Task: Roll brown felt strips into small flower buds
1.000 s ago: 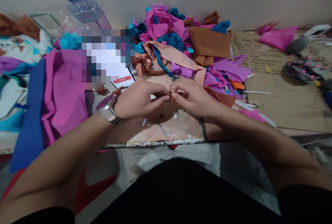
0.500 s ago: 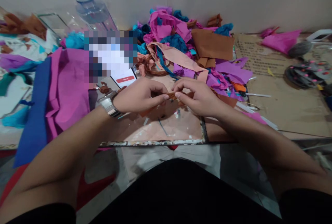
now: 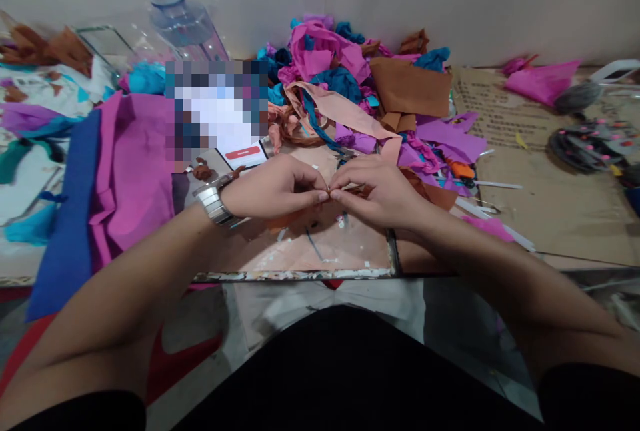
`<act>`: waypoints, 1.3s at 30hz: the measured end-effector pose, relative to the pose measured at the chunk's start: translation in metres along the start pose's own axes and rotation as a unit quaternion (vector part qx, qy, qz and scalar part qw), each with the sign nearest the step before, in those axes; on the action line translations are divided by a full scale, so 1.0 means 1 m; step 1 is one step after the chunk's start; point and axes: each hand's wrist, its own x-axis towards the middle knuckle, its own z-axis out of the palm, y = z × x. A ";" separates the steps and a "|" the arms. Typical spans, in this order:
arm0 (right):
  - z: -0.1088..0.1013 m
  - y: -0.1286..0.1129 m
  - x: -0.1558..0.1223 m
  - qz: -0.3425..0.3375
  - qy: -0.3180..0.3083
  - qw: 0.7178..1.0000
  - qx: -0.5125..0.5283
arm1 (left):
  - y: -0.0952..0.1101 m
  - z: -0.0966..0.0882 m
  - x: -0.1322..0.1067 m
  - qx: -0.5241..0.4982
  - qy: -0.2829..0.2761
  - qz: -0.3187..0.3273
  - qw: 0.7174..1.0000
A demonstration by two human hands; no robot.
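Note:
My left hand (image 3: 270, 188), with a metal watch on its wrist, and my right hand (image 3: 383, 191) meet fingertip to fingertip over a glass sheet (image 3: 300, 251). Both pinch a small piece of brown crepe paper (image 3: 327, 189), mostly hidden between thumbs and forefingers. More brown paper shows just under my left fingers. Both hands have their fingers curled in.
A heap of paper scraps (image 3: 350, 91) in pink, teal, brown and purple lies behind my hands. Folded pink and blue sheets (image 3: 115, 171) lie at the left, a plastic bottle (image 3: 180, 18) stands behind them. Cardboard (image 3: 540, 178) with white sticks and dark round objects covers the right side.
My fingertips have drawn closer together, so the brown strip seen between them half a second ago is now almost hidden. The view has shifted slightly.

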 end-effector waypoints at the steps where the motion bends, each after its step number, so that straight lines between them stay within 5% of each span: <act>1: 0.000 0.000 0.000 -0.002 0.005 1.000 -0.005 | 0.000 0.001 0.000 -0.007 -0.004 -0.003 1.000; 13: 0.003 0.001 -0.005 -0.016 0.036 0.996 -0.082 | -0.001 0.006 0.004 -0.127 -0.031 -0.034 0.991; 25: 0.002 0.004 -0.007 -0.108 0.064 0.979 -0.160 | 0.005 0.007 0.003 -0.342 -0.015 -0.116 0.932; 39: 0.005 0.002 -0.006 -0.055 0.060 0.987 -0.142 | 0.004 0.005 0.001 -0.110 0.021 -0.055 0.992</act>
